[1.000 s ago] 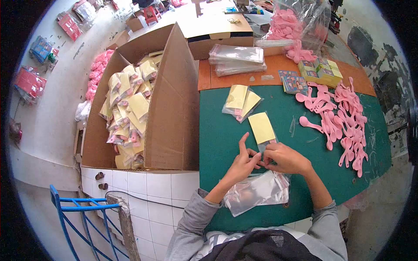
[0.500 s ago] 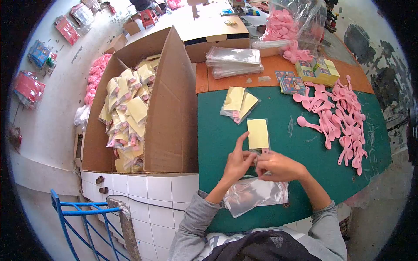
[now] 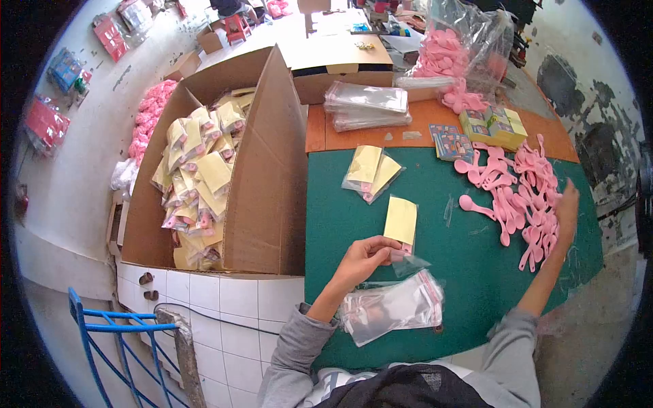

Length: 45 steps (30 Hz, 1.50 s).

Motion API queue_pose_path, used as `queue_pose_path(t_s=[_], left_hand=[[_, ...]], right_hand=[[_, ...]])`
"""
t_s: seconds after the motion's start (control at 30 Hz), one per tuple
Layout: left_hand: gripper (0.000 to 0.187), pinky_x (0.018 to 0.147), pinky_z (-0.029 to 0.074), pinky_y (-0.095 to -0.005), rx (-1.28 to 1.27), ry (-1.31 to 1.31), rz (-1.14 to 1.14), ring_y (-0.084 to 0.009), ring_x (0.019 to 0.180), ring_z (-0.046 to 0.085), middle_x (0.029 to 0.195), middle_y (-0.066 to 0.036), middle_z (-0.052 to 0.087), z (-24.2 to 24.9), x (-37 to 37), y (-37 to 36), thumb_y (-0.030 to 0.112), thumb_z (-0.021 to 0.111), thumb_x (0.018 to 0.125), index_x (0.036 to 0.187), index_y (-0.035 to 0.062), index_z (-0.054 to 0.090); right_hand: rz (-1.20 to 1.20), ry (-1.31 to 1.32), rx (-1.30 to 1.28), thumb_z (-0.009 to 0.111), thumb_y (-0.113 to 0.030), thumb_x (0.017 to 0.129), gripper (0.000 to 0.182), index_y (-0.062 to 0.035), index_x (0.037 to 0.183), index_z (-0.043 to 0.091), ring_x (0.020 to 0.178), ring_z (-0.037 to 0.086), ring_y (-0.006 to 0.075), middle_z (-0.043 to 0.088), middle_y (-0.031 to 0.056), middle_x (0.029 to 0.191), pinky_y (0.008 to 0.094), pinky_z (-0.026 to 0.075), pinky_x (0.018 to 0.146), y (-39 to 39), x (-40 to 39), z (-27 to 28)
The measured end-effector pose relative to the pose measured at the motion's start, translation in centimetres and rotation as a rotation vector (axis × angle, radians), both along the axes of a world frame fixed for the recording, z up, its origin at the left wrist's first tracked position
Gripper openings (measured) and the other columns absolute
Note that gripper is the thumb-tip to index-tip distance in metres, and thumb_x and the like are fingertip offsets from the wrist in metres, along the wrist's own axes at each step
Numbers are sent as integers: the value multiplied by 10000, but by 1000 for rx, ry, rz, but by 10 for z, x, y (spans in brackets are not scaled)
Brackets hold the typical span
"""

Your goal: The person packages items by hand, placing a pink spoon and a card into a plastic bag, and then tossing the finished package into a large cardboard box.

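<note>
My left hand is closed, thumb against fingers, on the lower end of a small clear plastic bag. In that bag is a yellow card, with a bit of pink spoon handle showing below it. The bag's clear flap sticks out under my fingers. My right hand is at the right edge of the pile of pink spoons; it is blurred and its fingers are hard to make out. A stack of clear plastic bags lies in front of me on the green table top.
Two packed bags lie farther up the table. Behind are bundled clear bags, card stacks and a sack of pink spoons. A tall cardboard box of packed bags stands left, near a blue metal frame.
My right hand has left the bag and swung right to the far side of the spoon pile. My left hand stays on the bag, whose flap now hangs loose; the bag has shifted slightly nearer.
</note>
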<state>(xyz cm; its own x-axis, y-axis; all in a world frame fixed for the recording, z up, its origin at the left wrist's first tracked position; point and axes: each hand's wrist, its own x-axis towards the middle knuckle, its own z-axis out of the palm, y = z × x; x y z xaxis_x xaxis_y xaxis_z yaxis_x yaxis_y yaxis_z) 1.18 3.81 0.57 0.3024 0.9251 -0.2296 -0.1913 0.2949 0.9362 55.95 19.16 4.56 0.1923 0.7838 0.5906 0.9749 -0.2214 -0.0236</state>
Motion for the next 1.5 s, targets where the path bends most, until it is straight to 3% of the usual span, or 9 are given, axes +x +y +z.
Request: queue_pose_path(t_s=[0.17,0.33,0.4,0.53,0.67,1.0,1.2,1.47,1.5], left_hand=[[192,793,478,-248,63,-212,-28,-121,929,592,986,-56,624,-5,4,-4,65,552,880,1059,0,578],[220,782,480,-247,157,34,44,-118,918,590,969,-53,620,2,3,-15,54,587,863,1067,10,519],[181,698,499,-252,268,347,79,-111,843,601,953,-62,618,3,3,-18,82,609,858,1010,17,537],[150,623,512,-278,329,534,102,-167,733,627,852,-100,610,1,9,-15,100,635,829,928,15,560],[133,602,521,-292,388,563,167,-184,706,627,788,-106,588,2,14,-13,112,637,829,880,5,576],[157,575,513,-242,328,620,251,-108,692,607,767,-55,601,-13,16,-8,108,665,811,844,-3,559],[186,532,490,-225,76,340,289,-88,731,580,871,-41,588,-15,15,-7,99,643,831,885,34,477],[327,555,470,-215,302,533,229,-95,773,574,1067,-48,581,-11,11,-10,72,633,814,1133,64,563],[374,558,471,-214,326,541,233,-99,769,576,1085,-48,583,-10,10,-9,62,637,807,1173,76,563]], right_hand=[[1108,583,-471,751,-198,708,602,-41,1226,488,1157,455,308,438,158,1291,396,391,935,-114,-293,17],[1086,792,-391,670,-40,742,171,-15,899,607,905,567,224,496,150,1053,322,502,729,-132,-348,-21],[1082,834,-406,696,-35,722,187,-26,886,606,895,559,198,484,122,1008,287,503,680,-132,-343,-27],[962,1112,-463,689,-33,759,141,-4,867,602,868,568,159,480,94,1013,262,508,662,-131,-337,-42],[792,1766,-724,617,-37,847,96,31,884,560,782,609,124,557,70,929,242,534,678,-129,-338,-45],[673,1617,-613,617,-41,847,125,8,852,502,667,632,136,623,95,780,253,542,600,-131,-350,-50],[708,1446,-603,620,-39,842,137,16,903,510,678,638,128,634,102,784,251,538,588,-131,-353,-46],[750,1350,-681,612,-40,832,338,4,1160,538,691,636,151,636,110,822,270,528,594,-132,-351,-39],[815,1172,-619,614,-43,825,335,1,1149,542,702,633,173,629,116,833,286,523,610,-129,-347,-36]])
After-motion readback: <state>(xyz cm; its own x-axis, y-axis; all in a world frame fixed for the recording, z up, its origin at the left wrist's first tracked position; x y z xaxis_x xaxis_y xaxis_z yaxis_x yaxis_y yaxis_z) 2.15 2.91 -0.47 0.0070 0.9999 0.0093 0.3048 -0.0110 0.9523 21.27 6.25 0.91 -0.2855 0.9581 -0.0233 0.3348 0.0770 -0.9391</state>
